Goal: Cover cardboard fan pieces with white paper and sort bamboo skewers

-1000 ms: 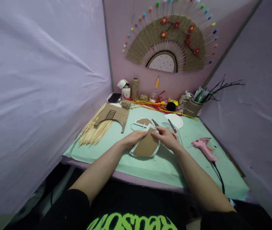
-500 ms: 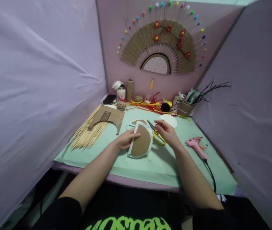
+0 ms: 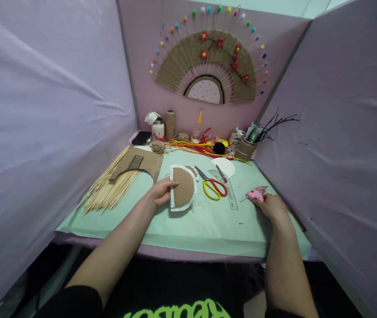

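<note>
There is one cardboard half-disc [image 3: 183, 186], one pink hot-glue gun [image 3: 255, 193], one pair of scissors [image 3: 212, 186] (one red loop, one yellow), one clear ruler [image 3: 230, 196] and one white paper disc [image 3: 225, 167]. Two twine balls [image 3: 157, 146] show at the back, perhaps more in the clutter, and there is one heap of skewers [image 3: 108, 194].

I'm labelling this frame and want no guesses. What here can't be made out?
Head view throughout:
- Pink glue gun: handle covered by the right hand; grip unclear.
- White sheet: mostly under the cardboard half-disc that the left hand holds.
- Ruler markings: too small.
- Pen pot contents: too small.
</note>
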Motion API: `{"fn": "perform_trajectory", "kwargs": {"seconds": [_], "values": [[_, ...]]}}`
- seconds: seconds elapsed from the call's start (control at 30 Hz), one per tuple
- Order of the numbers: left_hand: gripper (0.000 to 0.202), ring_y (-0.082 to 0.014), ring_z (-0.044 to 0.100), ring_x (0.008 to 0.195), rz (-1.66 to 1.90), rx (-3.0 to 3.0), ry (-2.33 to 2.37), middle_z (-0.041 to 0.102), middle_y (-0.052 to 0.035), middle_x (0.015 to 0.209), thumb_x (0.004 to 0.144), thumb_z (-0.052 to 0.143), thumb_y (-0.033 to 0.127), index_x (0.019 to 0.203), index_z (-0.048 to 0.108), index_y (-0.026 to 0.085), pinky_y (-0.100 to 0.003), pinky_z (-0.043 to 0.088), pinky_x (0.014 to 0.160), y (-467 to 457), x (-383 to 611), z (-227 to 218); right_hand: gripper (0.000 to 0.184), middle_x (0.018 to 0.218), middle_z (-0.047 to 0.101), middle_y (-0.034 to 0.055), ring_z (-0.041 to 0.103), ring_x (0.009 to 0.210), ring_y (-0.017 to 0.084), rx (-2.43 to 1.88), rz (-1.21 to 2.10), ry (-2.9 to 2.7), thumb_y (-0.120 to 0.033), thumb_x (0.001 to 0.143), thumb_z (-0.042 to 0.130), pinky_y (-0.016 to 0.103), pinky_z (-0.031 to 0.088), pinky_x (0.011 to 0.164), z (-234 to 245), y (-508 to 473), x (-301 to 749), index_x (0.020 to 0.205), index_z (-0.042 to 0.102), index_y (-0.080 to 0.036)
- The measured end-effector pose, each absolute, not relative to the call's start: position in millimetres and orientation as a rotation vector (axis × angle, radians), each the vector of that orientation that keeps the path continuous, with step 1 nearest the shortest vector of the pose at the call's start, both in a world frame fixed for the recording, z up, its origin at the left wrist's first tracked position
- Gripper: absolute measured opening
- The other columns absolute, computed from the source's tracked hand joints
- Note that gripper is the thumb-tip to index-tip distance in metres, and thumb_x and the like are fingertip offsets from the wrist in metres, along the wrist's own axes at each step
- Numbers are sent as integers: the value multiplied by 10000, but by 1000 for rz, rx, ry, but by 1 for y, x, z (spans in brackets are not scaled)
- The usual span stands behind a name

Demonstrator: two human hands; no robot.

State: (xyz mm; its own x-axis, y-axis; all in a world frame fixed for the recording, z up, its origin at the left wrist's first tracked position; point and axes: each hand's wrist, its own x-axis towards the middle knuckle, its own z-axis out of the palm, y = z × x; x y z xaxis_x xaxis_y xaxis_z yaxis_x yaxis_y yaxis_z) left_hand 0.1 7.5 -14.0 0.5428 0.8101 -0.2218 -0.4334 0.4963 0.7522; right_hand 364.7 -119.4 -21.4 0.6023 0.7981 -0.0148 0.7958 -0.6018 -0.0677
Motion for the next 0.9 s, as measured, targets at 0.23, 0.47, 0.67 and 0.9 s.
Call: {"fn": "perform_trajectory", "kwargs": {"seconds": [0.23,0.47,0.67,0.9], "values": [[400,-207,672,908,989,733,564,722,-46,947,648,723,108,1029,635,192,-388,499,900,-5,8,-7,489,964,679,151,622,818,261,-1999,132,-1273,-553,829,466,358,484,691,9,-140,324,1039,660,-156],[415,-212,626,1017,1151,907,524,706,-33,1031,668,763,223,1062,635,217,-366,452,953,-13,19,-18,406,1003,677,114,620,723,212,-1364,566,-1170,-553,866,482,320,480,567,13,-141,197,1026,626,-209],[394,-216,600,1066,1132,1088,554,687,-37,1102,692,769,254,1068,650,249,-336,424,962,-16,14,-17,377,983,680,103,629,845,256,-1268,515,-1452,-533,894,458,373,507,702,-7,-128,147,1026,650,-236],[406,-243,600,1033,1040,1130,610,682,-47,944,698,764,348,1061,617,240,-352,446,911,-18,14,-16,442,1040,665,122,631,871,261,-1236,282,-1583,-546,920,412,391,499,760,-5,-123,138,1141,618,-223]]}}
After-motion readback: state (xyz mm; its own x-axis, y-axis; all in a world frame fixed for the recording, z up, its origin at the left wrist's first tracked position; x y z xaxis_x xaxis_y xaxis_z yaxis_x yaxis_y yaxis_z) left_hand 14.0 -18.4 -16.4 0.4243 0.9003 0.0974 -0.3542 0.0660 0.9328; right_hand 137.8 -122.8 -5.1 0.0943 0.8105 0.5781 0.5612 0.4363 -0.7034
